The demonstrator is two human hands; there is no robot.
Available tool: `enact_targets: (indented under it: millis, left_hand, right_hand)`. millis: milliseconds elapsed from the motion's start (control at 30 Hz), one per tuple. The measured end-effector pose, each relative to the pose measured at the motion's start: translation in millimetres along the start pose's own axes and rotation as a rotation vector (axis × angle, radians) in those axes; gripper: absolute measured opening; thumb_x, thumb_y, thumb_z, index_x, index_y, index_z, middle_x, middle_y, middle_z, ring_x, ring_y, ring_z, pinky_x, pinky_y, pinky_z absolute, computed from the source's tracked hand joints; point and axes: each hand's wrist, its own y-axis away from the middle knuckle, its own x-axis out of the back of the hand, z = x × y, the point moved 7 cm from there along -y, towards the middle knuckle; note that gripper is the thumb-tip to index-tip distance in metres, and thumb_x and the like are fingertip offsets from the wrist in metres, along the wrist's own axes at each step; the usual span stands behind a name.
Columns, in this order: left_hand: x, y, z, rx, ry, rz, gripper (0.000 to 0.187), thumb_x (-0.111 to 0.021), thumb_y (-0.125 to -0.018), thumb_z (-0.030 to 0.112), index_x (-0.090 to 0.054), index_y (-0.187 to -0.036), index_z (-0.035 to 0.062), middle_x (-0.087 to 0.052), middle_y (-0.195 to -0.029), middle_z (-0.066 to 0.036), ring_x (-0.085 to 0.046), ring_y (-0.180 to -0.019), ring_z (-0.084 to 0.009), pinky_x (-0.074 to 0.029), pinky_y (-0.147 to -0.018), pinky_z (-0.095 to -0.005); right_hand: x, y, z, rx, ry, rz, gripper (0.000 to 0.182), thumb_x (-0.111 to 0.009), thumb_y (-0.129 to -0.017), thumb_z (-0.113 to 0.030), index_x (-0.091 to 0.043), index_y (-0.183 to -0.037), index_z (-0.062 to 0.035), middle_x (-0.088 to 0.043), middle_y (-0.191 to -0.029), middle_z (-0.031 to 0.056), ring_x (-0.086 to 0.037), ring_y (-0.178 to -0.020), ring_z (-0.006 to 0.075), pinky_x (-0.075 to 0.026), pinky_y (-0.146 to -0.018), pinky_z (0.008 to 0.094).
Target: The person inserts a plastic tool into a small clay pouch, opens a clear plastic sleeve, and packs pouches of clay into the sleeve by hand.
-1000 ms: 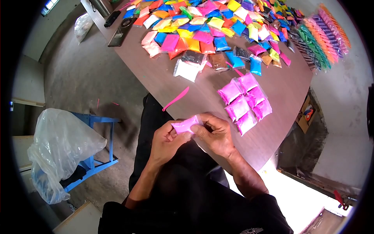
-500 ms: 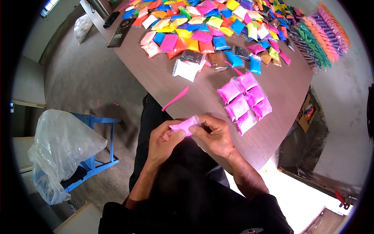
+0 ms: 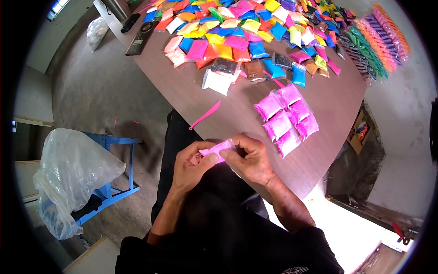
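A small pink packet point(image 3: 218, 148) with a clear edge is held between both hands, over my lap at the table's near edge. My left hand point(image 3: 193, 165) pinches its left end with the thumb on top. On its right end are the thumb and fingers of my right hand point(image 3: 248, 159). A pink plastic knife-like tool point(image 3: 205, 115) lies on the table beyond my hands. To the right, several magenta packets point(image 3: 277, 125) lie together in two columns.
Many coloured packets point(image 3: 237, 43) cover the far part of the table point(image 3: 169, 80). Bundled twisted coloured items point(image 3: 378, 45) lie at the far right. Left of the table, a large clear plastic bag point(image 3: 75, 164) rests on a blue stool point(image 3: 131, 164).
The pink packet has shifted slightly and turned a little in my hands, and my right thumb has moved a little left and down. Both hands keep hold of it.
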Motion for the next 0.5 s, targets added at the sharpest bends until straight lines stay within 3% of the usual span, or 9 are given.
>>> enact_targets:
  millis: [300, 500]
  left_hand:
    - [20.5, 3.4, -9.4, -0.017, -0.179, -0.048, 0.019, -0.072, -0.101, 0.011, -0.069, -0.110, -0.0050, -0.072, -0.093, -0.003, -0.064, -0.080, -0.0050, -0.050, -0.070, -0.0194]
    - [0.5, 0.5, 1.3, -0.053, -0.034, 0.002, 0.018, -0.071, -0.101, 0.008, -0.068, -0.113, -0.0058, -0.072, -0.092, -0.003, -0.064, -0.080, -0.0054, -0.050, -0.070, -0.0196]
  right_hand:
    - [-4.9, -1.3, -10.7, -0.039, 0.036, -0.034, 0.015, -0.077, -0.096, -0.004, -0.075, -0.110, -0.0026, -0.063, -0.097, -0.0022, -0.054, -0.076, 0.0029, -0.042, -0.065, 0.0224]
    - [-2.0, -0.6, -3.6, 0.015, 0.004, -0.007, 0.013, -0.078, -0.096, -0.005, -0.074, -0.108, -0.0023, -0.064, -0.096, -0.0009, -0.053, -0.076, 0.0041, -0.042, -0.065, 0.0230]
